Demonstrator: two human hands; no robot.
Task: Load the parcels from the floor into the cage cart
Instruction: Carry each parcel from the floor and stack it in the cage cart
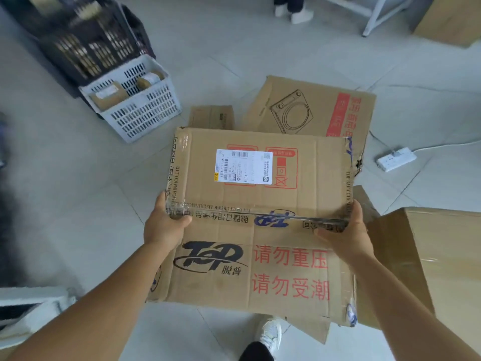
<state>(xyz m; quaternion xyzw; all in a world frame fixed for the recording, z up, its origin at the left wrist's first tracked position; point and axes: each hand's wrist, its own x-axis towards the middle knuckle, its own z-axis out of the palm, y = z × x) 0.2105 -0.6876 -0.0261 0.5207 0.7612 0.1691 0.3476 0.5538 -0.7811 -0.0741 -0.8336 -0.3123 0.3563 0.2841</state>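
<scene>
A large brown cardboard parcel [260, 199] with a white shipping label, red Chinese print and a "TOP" logo fills the middle of the view. My left hand [164, 222] grips its near left top corner and my right hand [346, 230] grips its near right top corner. More parcels lie on the floor behind it: a flat box with a round appliance drawing [309, 110] and a small brown box [212, 117]. Another taped brown box [437, 256] stands at the right. The dark cage cart [86, 40] stands at the upper left.
A white slotted plastic basket [140, 105] with small packages sits in front of the cart. A white power strip [397, 158] with its cable lies on the tiled floor at the right. Another person's feet [296, 11] and a white frame leg are at the top. My shoe [269, 334] is below the parcel.
</scene>
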